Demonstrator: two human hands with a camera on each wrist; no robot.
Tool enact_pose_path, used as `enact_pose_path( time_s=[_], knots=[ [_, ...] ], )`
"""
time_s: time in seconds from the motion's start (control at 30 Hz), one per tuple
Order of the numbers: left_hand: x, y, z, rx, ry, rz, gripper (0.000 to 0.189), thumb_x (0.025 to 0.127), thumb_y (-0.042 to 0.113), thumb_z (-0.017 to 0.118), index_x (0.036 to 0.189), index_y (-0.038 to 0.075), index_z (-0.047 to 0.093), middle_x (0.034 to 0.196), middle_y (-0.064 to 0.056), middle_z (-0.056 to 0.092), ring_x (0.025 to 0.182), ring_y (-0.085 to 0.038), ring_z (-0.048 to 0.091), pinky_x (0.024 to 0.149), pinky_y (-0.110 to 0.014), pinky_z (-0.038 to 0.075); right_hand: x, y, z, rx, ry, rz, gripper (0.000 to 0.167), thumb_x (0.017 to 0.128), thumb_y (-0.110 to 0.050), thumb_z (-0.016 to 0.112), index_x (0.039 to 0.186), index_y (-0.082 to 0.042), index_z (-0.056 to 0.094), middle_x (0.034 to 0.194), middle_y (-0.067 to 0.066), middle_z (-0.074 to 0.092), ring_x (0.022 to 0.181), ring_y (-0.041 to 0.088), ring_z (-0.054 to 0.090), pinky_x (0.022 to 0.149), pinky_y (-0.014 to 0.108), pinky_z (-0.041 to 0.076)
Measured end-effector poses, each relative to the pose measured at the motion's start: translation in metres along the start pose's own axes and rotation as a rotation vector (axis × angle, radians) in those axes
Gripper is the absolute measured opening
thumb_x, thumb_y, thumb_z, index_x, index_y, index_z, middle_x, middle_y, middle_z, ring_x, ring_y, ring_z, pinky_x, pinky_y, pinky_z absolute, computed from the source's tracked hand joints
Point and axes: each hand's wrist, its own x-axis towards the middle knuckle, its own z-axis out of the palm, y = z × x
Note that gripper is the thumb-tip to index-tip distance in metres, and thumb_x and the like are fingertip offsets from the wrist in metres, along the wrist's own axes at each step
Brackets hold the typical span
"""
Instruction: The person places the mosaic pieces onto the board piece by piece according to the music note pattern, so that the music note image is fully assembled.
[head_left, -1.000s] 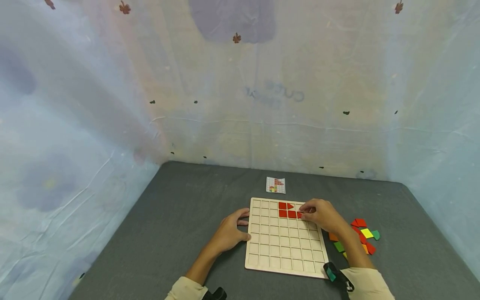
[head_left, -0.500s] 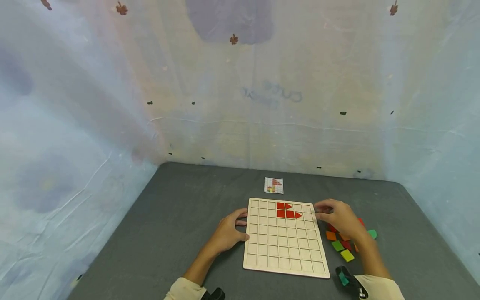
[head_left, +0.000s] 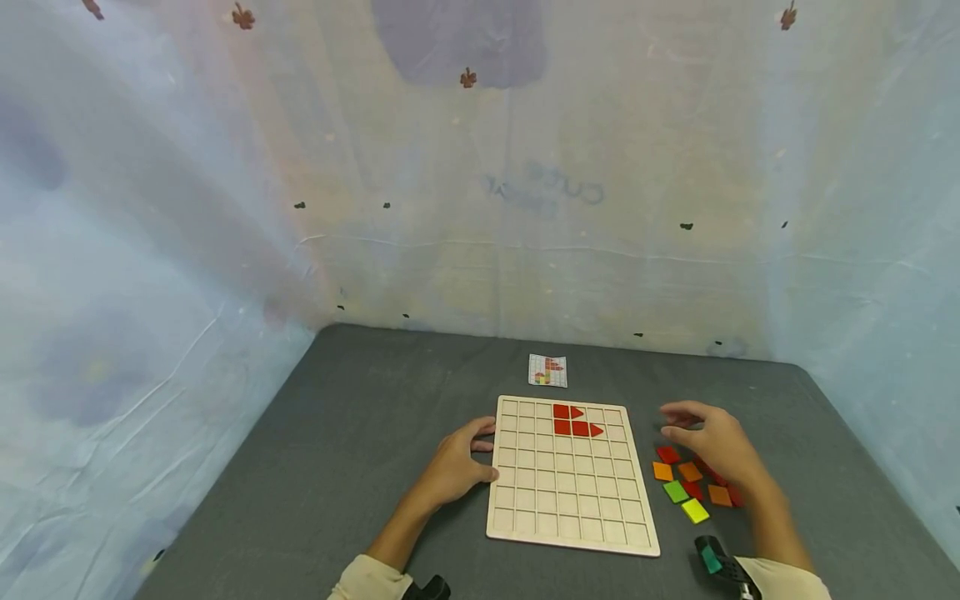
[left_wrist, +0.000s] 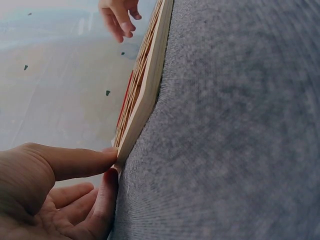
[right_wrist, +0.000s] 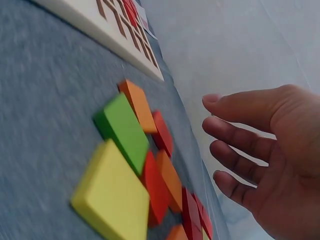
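Observation:
A pale wooden grid board (head_left: 566, 492) lies on the table. Red square and pointed tiles (head_left: 572, 428) fill two short rows near its far edge. My left hand (head_left: 457, 463) rests at the board's left edge; in the left wrist view, its thumb (left_wrist: 82, 162) and a finger touch the wooden side. Right of the board, my right hand (head_left: 712, 442) hovers above a loose pile of tiles, fingers relaxed and holding nothing. The right wrist view shows a yellow tile (right_wrist: 114, 195), a green tile (right_wrist: 122, 132) and an orange tile (right_wrist: 137, 106) below the hand.
Behind the board lies a small printed card (head_left: 547, 371) with a coloured grid pattern. The grey cloth table (head_left: 390, 392) ends at a hanging patterned sheet (head_left: 480, 275) along the back and sides.
My right hand has let go of the red pointed tile in the second row and moved right, off the board to above the loose tiles. My left hand stays at the edge.

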Motion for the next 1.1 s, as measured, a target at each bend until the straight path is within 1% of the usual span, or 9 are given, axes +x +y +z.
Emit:
enact_pose_path(
  time_s=[0.13,0.33,0.43,0.57,0.63,0.7,0.77,0.9,1.1],
  knots=[
    [0.0,0.0,-0.001,0.0,0.001,0.004,0.081,0.08,-0.006,0.083,0.154,0.001,0.051,0.15,-0.019,0.059,0.127,-0.038,0.065,0.091,-0.049,0.058,-0.003,0.009,-0.006,-0.019,0.023,0.009,0.043,0.1,-0.024,0.075,0.136,-0.001,0.068,0.122,0.019,0.073,0.107,0.037,0.066,0.083,0.049,0.055],
    [0.001,0.0,-0.001,0.002,0.002,0.005,0.081,0.08,-0.006,0.083,0.154,0.0,0.051,0.149,-0.018,0.06,0.127,-0.037,0.066,0.091,-0.047,0.058,-0.006,0.023,-0.013,-0.02,0.032,0.087,0.046,0.101,-0.022,0.074,0.138,0.003,0.066,0.125,0.024,0.072,0.111,0.043,0.066,0.087,0.058,0.055],
    [0.001,0.0,-0.001,0.003,0.0,0.0,0.08,0.081,-0.005,0.083,0.154,0.001,0.051,0.15,-0.018,0.06,0.127,-0.036,0.066,0.092,-0.047,0.058,-0.008,0.03,-0.016,-0.024,0.033,0.12,0.049,0.1,-0.022,0.074,0.14,0.004,0.063,0.126,0.026,0.071,0.112,0.045,0.066,0.085,0.052,0.056],
    [0.001,-0.001,0.0,0.004,-0.001,-0.003,0.08,0.081,-0.006,0.083,0.154,0.001,0.051,0.15,-0.018,0.059,0.127,-0.037,0.065,0.092,-0.049,0.058,-0.013,0.04,-0.02,-0.019,0.03,0.139,0.05,0.099,-0.018,0.074,0.142,0.006,0.061,0.129,0.029,0.069,0.107,0.04,0.069,0.079,0.039,0.055],
    [0.001,-0.001,0.0,0.006,0.0,-0.001,0.08,0.08,-0.006,0.083,0.154,0.0,0.051,0.15,-0.018,0.06,0.127,-0.038,0.065,0.092,-0.049,0.058,-0.015,0.045,-0.023,-0.02,0.025,0.14,0.05,0.099,-0.017,0.075,0.141,0.006,0.061,0.13,0.029,0.069,0.106,0.039,0.069,0.079,0.038,0.054],
    [0.001,-0.002,0.0,0.008,0.0,0.002,0.081,0.08,-0.006,0.083,0.154,0.001,0.051,0.15,-0.018,0.06,0.127,-0.038,0.066,0.092,-0.049,0.058,-0.016,0.05,-0.024,-0.027,0.022,0.144,0.051,0.099,-0.018,0.075,0.141,0.007,0.061,0.13,0.03,0.069,0.108,0.041,0.069,0.082,0.043,0.054],
    [0.001,-0.002,0.0,0.005,0.0,0.007,0.081,0.08,-0.006,0.083,0.154,0.001,0.051,0.15,-0.018,0.06,0.127,-0.038,0.066,0.092,-0.049,0.058,-0.016,0.054,-0.026,-0.031,0.015,0.147,0.052,0.099,-0.018,0.075,0.142,0.007,0.06,0.132,0.031,0.067,0.113,0.046,0.066,0.087,0.053,0.053],
    [0.002,-0.002,-0.001,0.0,-0.001,0.009,0.081,0.08,-0.005,0.084,0.154,0.001,0.051,0.15,-0.018,0.059,0.127,-0.037,0.066,0.091,-0.049,0.058,-0.015,0.06,-0.028,-0.033,0.0,0.172,0.055,0.097,-0.017,0.076,0.143,0.008,0.058,0.136,0.035,0.063,0.121,0.053,0.059,0.096,0.069,0.045],
    [0.002,-0.003,-0.001,0.0,-0.004,0.003,0.081,0.081,-0.005,0.083,0.154,0.002,0.051,0.15,-0.017,0.06,0.127,-0.036,0.066,0.091,-0.046,0.058,-0.014,0.062,-0.029,-0.052,-0.015,0.186,0.057,0.096,-0.019,0.076,0.144,0.007,0.058,0.138,0.034,0.062,0.123,0.054,0.057,0.097,0.071,0.044]
  ],
)
